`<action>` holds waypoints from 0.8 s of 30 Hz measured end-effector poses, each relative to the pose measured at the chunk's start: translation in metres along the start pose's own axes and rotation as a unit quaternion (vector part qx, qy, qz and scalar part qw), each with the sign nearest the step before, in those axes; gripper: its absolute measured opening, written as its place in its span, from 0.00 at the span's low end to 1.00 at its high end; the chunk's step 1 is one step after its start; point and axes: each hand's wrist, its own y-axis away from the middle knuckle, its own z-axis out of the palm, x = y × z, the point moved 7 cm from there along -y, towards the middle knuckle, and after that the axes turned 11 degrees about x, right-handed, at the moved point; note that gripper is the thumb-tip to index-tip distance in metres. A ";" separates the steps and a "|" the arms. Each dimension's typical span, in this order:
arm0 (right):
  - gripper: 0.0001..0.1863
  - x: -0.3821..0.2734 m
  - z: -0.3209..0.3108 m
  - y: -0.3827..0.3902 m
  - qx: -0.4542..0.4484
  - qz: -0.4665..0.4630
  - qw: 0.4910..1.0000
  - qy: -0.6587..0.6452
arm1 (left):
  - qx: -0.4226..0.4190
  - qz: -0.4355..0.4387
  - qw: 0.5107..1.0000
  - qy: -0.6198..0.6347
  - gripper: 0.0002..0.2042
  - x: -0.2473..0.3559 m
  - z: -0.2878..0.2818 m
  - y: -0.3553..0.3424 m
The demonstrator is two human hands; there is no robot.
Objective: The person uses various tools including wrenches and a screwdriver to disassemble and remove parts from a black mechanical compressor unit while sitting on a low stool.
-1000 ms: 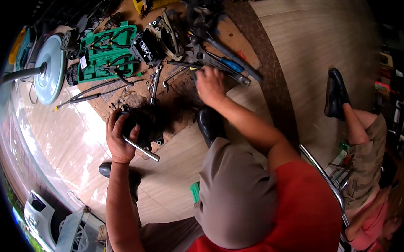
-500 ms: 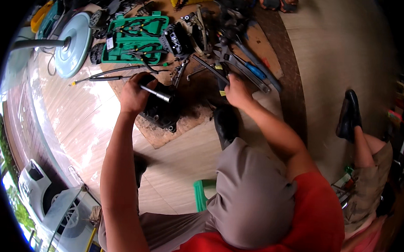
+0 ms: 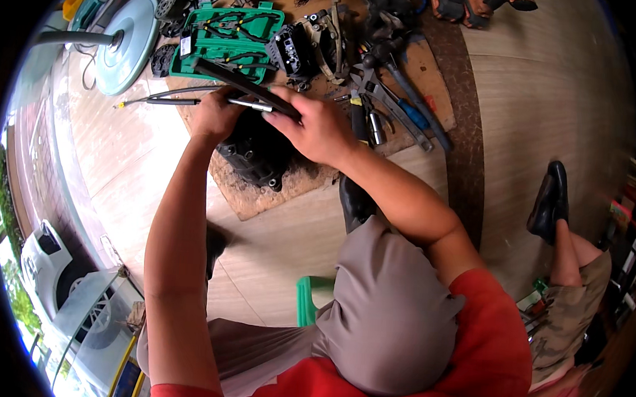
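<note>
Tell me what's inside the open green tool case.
Pliers with dark handles show in both halves of the green case. The dark bar in the right hand crosses its near edge; whatever it covers there can't be seen.

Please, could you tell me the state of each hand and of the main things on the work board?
Left hand: closed around a silver rod
Right hand: closed on the end of a dark bar
Silver rod: held, one end showing
Dark bar: held, slanting
Green case: open, pliers inside
Adjustable wrench: lying flat, not held
Black machine part: on the board, partly hidden
Board: stained
</note>
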 end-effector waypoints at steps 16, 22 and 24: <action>0.10 0.076 -0.060 0.076 -0.045 0.272 0.959 0.066 | -0.156 0.081 0.914 -0.365 0.22 0.102 0.102 0.001; 0.08 0.124 -0.079 0.143 0.018 0.269 0.962 0.038 | -0.249 0.074 0.870 -0.418 0.21 0.111 0.172 0.030; 0.07 0.137 -0.081 0.142 0.015 0.276 0.961 0.029 | -0.255 0.067 0.863 -0.432 0.21 0.109 0.177 0.028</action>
